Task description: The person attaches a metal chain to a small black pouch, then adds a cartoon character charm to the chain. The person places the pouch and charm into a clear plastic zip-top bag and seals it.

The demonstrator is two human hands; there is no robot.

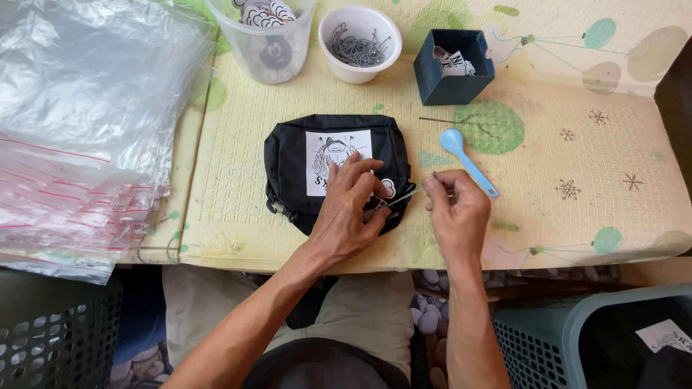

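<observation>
Surface: pale yellow padded table mat (577,130) with green blobs and small snowflake marks covers the table we work at.
Pouch: one small black fabric pouch with a white printed patch (303,155) lies flat near the table's front edge, in the middle of our view.
Left hand: our left hand (349,209) rests spread on the pouch's right lower part, fingertips pressing on the fabric and on a round black-and-white tag there.
Right hand: our right hand (454,209) sits just right of the pouch, thumb and forefinger pinched on a thin silver ball chain (405,196) that runs from the pouch's right edge to those fingers.
Clear cup: one transparent plastic cup (263,36) at the back holds round black-and-white printed tags; we cannot count them.
White bowl: one round white bowl (360,43) beside the cup holds a tangle of thin metal chains, too many to count.
Blue box: one dark blue square open box (454,68) to the right of the bowl holds a few white printed cards.
Spoon: one light blue plastic spoon (465,158) lies on the mat, just behind our right hand.
Bags: one stack of clear zip bags with red strips (79,144) fills the left side.
Baskets: two, a dark mesh basket (58,338) lower left, a teal mesh basket (569,338) lower right with a white printed card inside.
</observation>
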